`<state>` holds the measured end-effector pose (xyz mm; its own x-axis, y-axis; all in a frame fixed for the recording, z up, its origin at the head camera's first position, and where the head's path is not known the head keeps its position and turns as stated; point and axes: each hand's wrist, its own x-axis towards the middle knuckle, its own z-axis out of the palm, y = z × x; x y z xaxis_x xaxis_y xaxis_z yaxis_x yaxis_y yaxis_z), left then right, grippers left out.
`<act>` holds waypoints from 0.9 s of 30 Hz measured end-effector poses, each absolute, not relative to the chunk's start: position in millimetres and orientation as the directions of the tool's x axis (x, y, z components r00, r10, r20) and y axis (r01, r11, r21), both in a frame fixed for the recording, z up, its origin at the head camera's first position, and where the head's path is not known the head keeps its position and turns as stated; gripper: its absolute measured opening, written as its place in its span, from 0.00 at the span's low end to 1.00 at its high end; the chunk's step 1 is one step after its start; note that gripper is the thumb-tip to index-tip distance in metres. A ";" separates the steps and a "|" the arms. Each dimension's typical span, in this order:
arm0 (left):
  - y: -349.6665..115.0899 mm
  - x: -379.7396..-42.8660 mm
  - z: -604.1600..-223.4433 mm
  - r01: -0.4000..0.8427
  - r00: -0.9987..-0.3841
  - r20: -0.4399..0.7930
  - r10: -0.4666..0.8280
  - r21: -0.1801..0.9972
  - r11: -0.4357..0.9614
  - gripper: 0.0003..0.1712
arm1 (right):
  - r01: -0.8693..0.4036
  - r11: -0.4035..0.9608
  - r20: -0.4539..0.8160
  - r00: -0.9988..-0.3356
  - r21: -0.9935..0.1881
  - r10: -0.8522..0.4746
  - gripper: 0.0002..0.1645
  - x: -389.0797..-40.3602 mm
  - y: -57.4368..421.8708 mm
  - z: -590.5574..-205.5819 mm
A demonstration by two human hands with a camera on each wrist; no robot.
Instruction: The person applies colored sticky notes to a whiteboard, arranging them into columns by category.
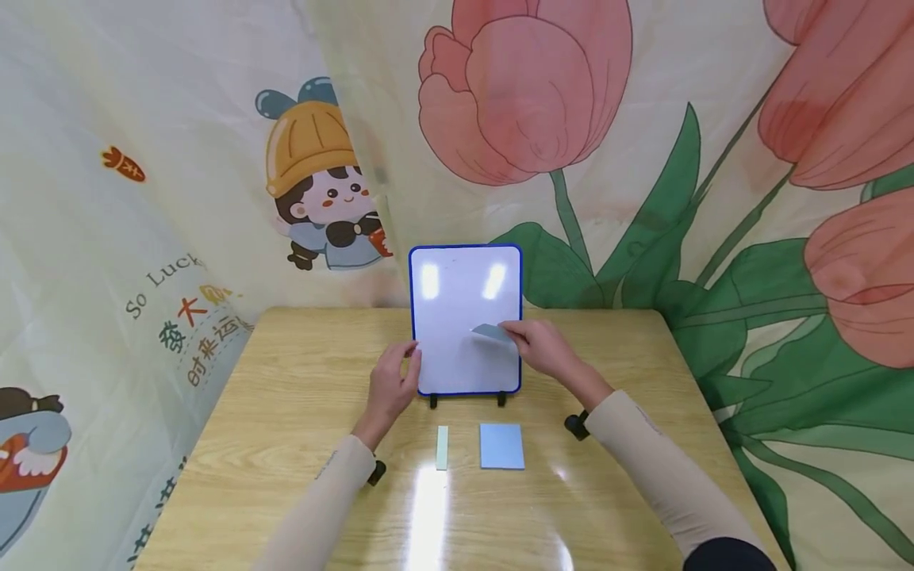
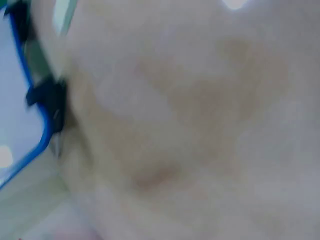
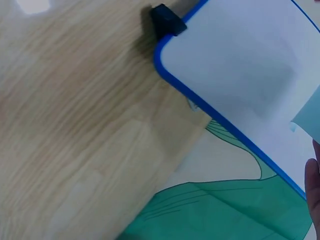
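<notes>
A small whiteboard (image 1: 464,333) with a blue frame stands upright on black feet (image 1: 501,399). My left hand (image 1: 389,381) holds its left edge, thumb and fingertips at the frame; this hand is outside the left wrist view. My right hand (image 1: 546,349) pinches a pale blue-green sticky note (image 1: 491,332) between thumb and fingers, in front of the board's right half. In the right wrist view the note (image 3: 311,117) has a bent corner close to the white surface, and part of the hand (image 3: 313,190) shows at the right edge.
On the wooden table (image 1: 300,428), in front of the board, lie a narrow pale green strip (image 1: 442,448) and a square blue sticky-note pad (image 1: 502,446). A printed cloth with tulips (image 1: 528,95) hangs behind the table. Light glares off the tabletop.
</notes>
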<state>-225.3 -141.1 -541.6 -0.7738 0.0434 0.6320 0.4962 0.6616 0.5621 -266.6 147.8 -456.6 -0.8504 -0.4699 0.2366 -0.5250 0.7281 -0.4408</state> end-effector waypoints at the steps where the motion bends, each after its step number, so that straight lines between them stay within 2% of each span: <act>1: -143.4 -231.9 -537.9 0.459 -0.805 0.593 0.018 0.603 0.652 0.19 | -0.529 0.724 0.247 -0.848 -0.442 -0.469 0.15 -268.7 146.1 -455.7; 6: -149.1 -261.0 -518.3 0.277 -0.934 0.356 -0.022 0.763 0.584 0.33 | -0.537 0.709 0.289 -0.844 -0.458 -0.452 0.16 -278.6 137.2 -447.3; 11: -149.8 -280.6 -506.6 0.206 -0.975 0.217 0.039 0.836 0.508 0.40 | -0.537 0.722 0.280 -0.844 -0.437 -0.458 0.17 -287.3 120.0 -433.7; 18: -148.9 -300.4 -498.1 0.208 -0.978 0.185 0.098 0.905 0.370 0.37 | -0.569 0.749 0.310 -0.819 -0.340 -0.482 0.17 -299.3 95.6 -414.4; 27: -149.0 -309.9 -487.7 0.207 -0.977 0.182 0.109 0.936 0.286 0.35 | -0.709 0.687 0.494 -0.660 -0.160 -0.566 0.16 -312.5 69.0 -409.2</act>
<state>-309.9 -149.0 -487.7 -0.9771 0.1095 0.1823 0.2066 0.2863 0.9356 -312.5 69.0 -409.2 -0.6600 -0.5657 0.4943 -0.7088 0.6869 -0.1604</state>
